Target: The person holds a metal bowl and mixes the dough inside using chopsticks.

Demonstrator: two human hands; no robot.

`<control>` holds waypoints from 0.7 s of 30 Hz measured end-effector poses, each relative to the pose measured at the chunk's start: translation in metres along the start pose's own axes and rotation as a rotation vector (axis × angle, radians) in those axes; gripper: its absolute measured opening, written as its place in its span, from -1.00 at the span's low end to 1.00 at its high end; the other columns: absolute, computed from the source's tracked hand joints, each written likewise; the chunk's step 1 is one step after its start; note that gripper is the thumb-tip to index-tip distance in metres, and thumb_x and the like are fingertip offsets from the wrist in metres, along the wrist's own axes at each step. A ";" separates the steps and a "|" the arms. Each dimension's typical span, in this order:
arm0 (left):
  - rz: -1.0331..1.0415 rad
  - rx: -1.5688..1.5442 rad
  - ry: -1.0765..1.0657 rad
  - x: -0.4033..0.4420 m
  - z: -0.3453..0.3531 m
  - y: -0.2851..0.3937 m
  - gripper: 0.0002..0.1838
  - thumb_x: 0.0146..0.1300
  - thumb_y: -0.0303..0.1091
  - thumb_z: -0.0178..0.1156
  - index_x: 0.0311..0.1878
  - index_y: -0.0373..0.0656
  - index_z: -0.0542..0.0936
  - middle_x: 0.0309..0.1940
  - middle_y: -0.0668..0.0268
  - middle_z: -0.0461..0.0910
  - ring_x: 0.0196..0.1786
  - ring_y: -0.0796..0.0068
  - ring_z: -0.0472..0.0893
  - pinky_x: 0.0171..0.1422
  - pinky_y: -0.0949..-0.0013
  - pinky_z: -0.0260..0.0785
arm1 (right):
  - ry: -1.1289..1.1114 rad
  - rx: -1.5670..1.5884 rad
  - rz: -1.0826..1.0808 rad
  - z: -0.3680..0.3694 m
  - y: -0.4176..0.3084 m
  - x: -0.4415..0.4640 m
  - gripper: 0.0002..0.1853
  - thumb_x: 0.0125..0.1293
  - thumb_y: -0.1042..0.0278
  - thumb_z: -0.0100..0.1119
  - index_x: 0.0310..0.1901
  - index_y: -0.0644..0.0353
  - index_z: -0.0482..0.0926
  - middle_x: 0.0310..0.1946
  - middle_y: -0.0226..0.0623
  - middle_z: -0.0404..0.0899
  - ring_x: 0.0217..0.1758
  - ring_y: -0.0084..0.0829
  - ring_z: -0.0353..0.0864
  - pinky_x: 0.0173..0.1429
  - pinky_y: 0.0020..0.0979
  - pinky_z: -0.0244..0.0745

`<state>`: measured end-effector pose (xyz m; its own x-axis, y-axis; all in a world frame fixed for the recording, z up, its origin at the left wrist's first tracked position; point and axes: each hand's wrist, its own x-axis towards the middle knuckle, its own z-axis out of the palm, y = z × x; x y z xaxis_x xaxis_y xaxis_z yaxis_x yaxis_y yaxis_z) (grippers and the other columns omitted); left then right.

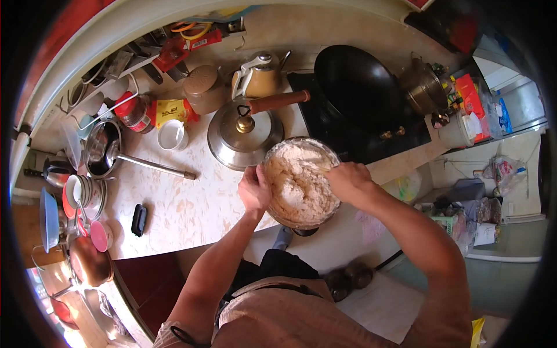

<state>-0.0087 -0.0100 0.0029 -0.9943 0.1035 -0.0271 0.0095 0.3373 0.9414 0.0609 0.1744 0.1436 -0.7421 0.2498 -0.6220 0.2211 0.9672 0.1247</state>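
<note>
A round metal bowl (pixel 301 223) full of pale, crumbly flour mixture (pixel 299 182) sits at the counter's front edge. My left hand (pixel 254 188) is at the bowl's left side, fingers wrapped on the rim. At the right rim, my right hand (pixel 351 181) is closed around something thin, perhaps chopsticks, that reaches into the mixture; most of it is hidden by the fingers. Just behind the bowl stands a metal lid (pixel 223 136) with a brass knob, and a brown wooden handle (pixel 278 101) extends over it.
A black wok (pixel 362 87) rests on the black stove (pixel 406 139) at the back right. Farther left are a kettle (pixel 262 78), a white cup (pixel 173 135), a long-handled pan (pixel 103 149), a black object (pixel 139 220) and stacked bowls (pixel 96 197).
</note>
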 end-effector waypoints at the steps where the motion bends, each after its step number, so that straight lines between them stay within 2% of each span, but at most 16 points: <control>1: 0.014 0.005 0.004 0.001 0.001 -0.002 -0.69 0.35 -0.23 0.02 -0.35 -0.32 0.52 -0.55 0.03 0.56 -0.52 0.21 0.55 -0.34 0.27 0.38 | 0.023 -0.005 0.004 0.001 0.001 0.001 -0.74 0.17 0.44 -0.02 -0.20 0.18 0.67 -0.17 -0.07 0.64 -0.03 -0.17 0.63 0.02 -0.25 0.51; 2: 0.029 0.007 0.013 0.001 0.002 -0.002 -0.69 0.35 -0.23 0.02 -0.35 -0.32 0.52 -0.55 0.03 0.56 -0.52 0.21 0.56 -0.34 0.27 0.38 | 0.024 -0.010 0.008 0.003 0.001 0.001 -0.74 0.17 0.44 -0.02 -0.20 0.18 0.67 -0.17 -0.07 0.64 -0.03 -0.17 0.63 0.02 -0.25 0.51; 4: 0.019 -0.002 0.008 0.000 -0.001 0.003 -0.69 0.35 -0.24 0.02 -0.36 -0.32 0.52 -0.55 0.02 0.56 -0.51 0.19 0.56 -0.34 0.26 0.38 | 0.019 -0.105 -0.063 0.005 -0.002 0.003 -0.74 0.20 0.39 -0.04 -0.16 0.00 0.64 -0.28 -0.14 0.65 -0.16 -0.11 0.65 -0.09 -0.13 0.51; 8: -0.005 0.002 0.007 0.001 -0.001 0.008 -0.69 0.35 -0.24 0.02 -0.37 -0.32 0.51 -0.55 0.02 0.56 -0.50 0.14 0.57 -0.34 0.24 0.38 | 0.083 -0.126 -0.055 -0.011 -0.001 -0.006 -0.75 0.22 0.38 -0.05 -0.18 0.06 0.65 -0.27 -0.15 0.65 -0.15 -0.13 0.65 -0.10 -0.12 0.51; 10: 0.012 0.002 0.026 -0.001 0.000 0.002 -0.69 0.35 -0.24 0.03 -0.37 -0.32 0.51 -0.55 0.02 0.56 -0.50 0.12 0.56 -0.33 0.24 0.38 | 0.052 -0.039 0.030 -0.027 0.001 -0.005 -0.73 0.24 0.38 -0.07 -0.17 0.12 0.65 -0.26 -0.16 0.65 -0.15 -0.15 0.65 -0.11 -0.14 0.52; 11: 0.036 -0.006 0.042 0.001 0.002 0.000 -0.69 0.35 -0.24 0.03 -0.38 -0.32 0.51 -0.55 0.01 0.56 -0.50 0.10 0.56 -0.33 0.24 0.38 | 0.044 -0.102 0.003 -0.017 0.003 0.008 -0.72 0.25 0.40 -0.10 -0.15 0.14 0.65 -0.25 -0.16 0.65 -0.16 -0.17 0.65 -0.11 -0.15 0.53; 14: 0.076 -0.001 0.034 0.001 0.001 0.000 -0.69 0.35 -0.24 0.03 -0.38 -0.32 0.51 -0.55 0.00 0.56 -0.50 0.08 0.56 -0.33 0.24 0.38 | -0.006 -0.137 -0.113 0.008 -0.014 0.029 -0.72 0.23 0.43 -0.08 -0.16 0.12 0.65 -0.25 -0.15 0.65 -0.17 -0.18 0.65 -0.11 -0.17 0.53; 15: 0.079 -0.001 0.035 0.000 0.000 0.001 -0.69 0.35 -0.24 0.03 -0.38 -0.32 0.51 -0.55 0.00 0.56 -0.50 0.08 0.56 -0.33 0.24 0.38 | 0.111 -0.096 -0.112 0.018 -0.030 0.035 -0.74 0.19 0.43 -0.03 -0.17 0.10 0.65 -0.25 -0.15 0.65 -0.16 -0.19 0.65 -0.13 -0.17 0.53; 17: -0.005 0.050 -0.007 0.002 -0.002 0.006 -0.69 0.35 -0.25 0.03 -0.39 -0.33 0.50 -0.54 -0.01 0.55 -0.50 0.08 0.55 -0.33 0.24 0.38 | 0.060 -0.152 -0.112 0.021 -0.015 0.034 -0.73 0.19 0.44 -0.04 -0.16 0.07 0.66 -0.25 -0.16 0.65 -0.15 -0.20 0.65 -0.14 -0.19 0.54; 18: -0.018 0.049 0.005 0.003 -0.002 0.003 -0.69 0.35 -0.25 0.03 -0.39 -0.33 0.50 -0.54 -0.01 0.55 -0.50 0.08 0.55 -0.33 0.24 0.38 | -0.010 -0.212 -0.125 0.002 -0.018 0.018 -0.72 0.19 0.44 -0.05 -0.15 0.04 0.66 -0.25 -0.16 0.65 -0.13 -0.21 0.66 -0.15 -0.20 0.54; 21: 0.066 0.029 0.028 0.000 0.000 0.001 -0.69 0.35 -0.24 0.03 -0.40 -0.33 0.50 -0.56 0.00 0.55 -0.51 0.11 0.55 -0.33 0.24 0.38 | 0.009 -0.187 -0.056 -0.017 0.000 -0.007 -0.72 0.23 0.40 -0.08 -0.18 0.02 0.67 -0.27 -0.15 0.65 -0.16 -0.21 0.67 -0.18 -0.22 0.55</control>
<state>-0.0086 -0.0096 0.0036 -0.9940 0.1001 0.0449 0.0781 0.3573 0.9307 0.0552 0.1731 0.1617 -0.7560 0.1953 -0.6248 0.0590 0.9709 0.2321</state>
